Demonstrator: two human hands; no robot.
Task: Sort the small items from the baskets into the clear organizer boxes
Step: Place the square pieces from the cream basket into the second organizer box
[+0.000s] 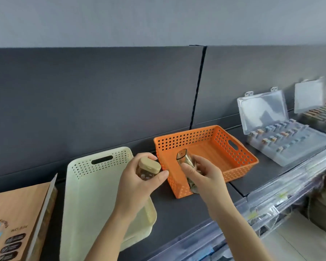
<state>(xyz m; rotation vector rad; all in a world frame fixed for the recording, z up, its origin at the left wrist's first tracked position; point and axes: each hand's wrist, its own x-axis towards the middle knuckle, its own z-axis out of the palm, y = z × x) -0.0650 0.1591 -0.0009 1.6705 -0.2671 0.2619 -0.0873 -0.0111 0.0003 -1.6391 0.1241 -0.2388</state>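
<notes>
The dark shelf [192,210] runs across the lower half of the frame, with everything sitting on it. The biggest thing is the cream basket [87,185] at lower centre-left, and as far as I can see there's nothing in it. The orange basket [184,140] just right of it at centre looks empty too, at least the floor that isn't hidden by the hand.

Over at the right edge there are two clear boxes with their lids up. The near box [290,146] has rows of small capped things packed in, and the far box [324,113] looks pretty full as well, though it's blurry. A brown carton [17,213] pokes in at lower left, and there's a pile of plastic-wrapped packs [280,194] below the shelf at lower right.

The left hand [139,183] has its fingers wrapped round a little jar [148,169] with a beige lid, above the gap between the baskets. The right hand [205,178] is curled round a clear tube [184,159] with its open mouth tilted up, over the near corner of the orange basket. It might have a second piece lower in the palm, I can't tell.

So my guess is it's nearly done. The baskets are cleared out, and these last bits need carrying right to the boxes.
</notes>
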